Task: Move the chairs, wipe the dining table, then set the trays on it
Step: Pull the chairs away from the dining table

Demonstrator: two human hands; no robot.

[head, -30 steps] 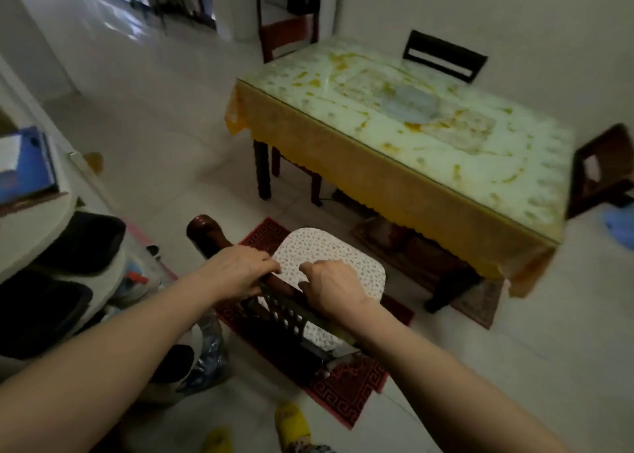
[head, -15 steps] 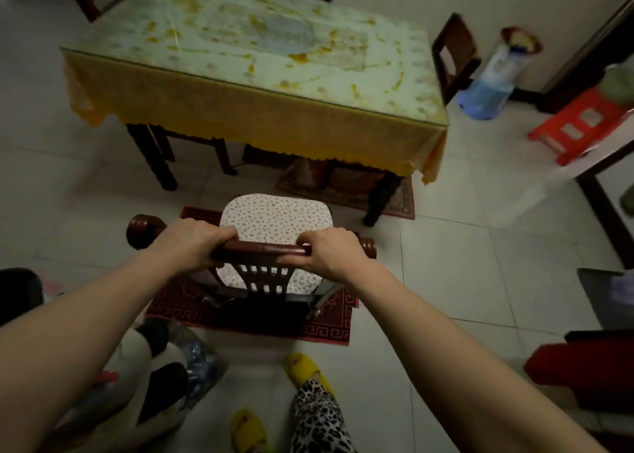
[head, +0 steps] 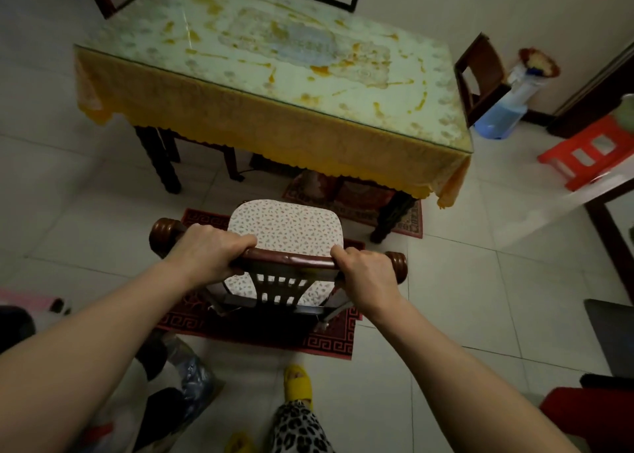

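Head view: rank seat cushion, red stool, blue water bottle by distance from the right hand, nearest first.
From the right hand:
1. Seat cushion, just ahead-left, on the held chair.
2. Red stool, far right on the floor.
3. Blue water bottle, beyond the table's right corner; close call with the stool.

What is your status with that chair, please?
Both hands, left and right, grip the chair top rail. Chair stands on red mat, clear of table. Nothing blocking.
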